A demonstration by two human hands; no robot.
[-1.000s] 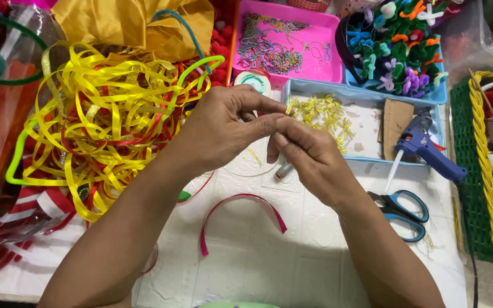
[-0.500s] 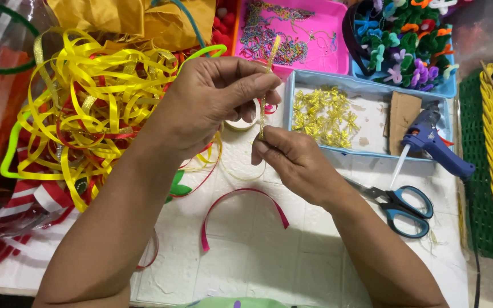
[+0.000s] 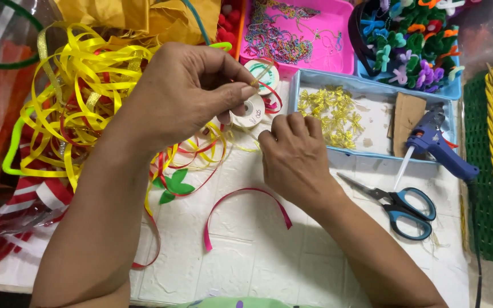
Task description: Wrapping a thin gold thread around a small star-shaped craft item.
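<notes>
Head view: left hand up and pinched shut on a thin gold strand, slanting up-right over the thread spools. Right hand lower, just beside, curled closed; contents impossible to tell.

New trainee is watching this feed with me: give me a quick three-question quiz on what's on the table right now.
1. True or false: the scissors lie shut on the white table.
2. Which tray holds the small gold bows: A pink, B light blue, C orange?
3. What tool rests its nozzle over the light blue tray's near edge?

Key:
1. True.
2. B.
3. The blue glue gun.
</notes>
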